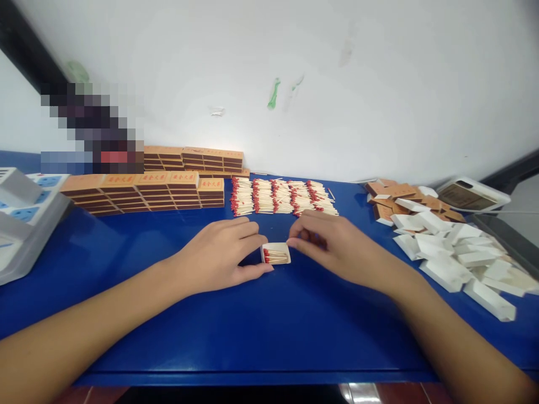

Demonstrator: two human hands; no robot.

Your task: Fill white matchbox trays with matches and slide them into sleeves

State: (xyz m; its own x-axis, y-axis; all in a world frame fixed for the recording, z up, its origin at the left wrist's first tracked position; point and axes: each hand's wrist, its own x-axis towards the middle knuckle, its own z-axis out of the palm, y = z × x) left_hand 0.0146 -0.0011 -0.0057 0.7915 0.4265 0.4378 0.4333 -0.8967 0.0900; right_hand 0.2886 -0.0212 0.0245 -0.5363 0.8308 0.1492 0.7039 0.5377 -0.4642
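Observation:
A small white matchbox tray (288,247) lies on the blue table with several red-headed matches (276,257) in it, their heads to the left. My left hand (223,249) grips the tray's left end between thumb and fingers. At its upper right corner is my right hand (326,238), fingers curled and thumb and forefinger pinched together. Whether anything is between those fingertips, I cannot make out. Just beyond my hands, loose red-tipped matches (263,196) lie in several side-by-side bundles.
Filled-looking stacks of orange matchboxes (168,191) stand at the back left, near a white power strip (46,213). To the right lie a heap of white trays (458,252), orange matchbox sleeves (398,199) and a phone (471,193). A white wall (337,112) rises behind.

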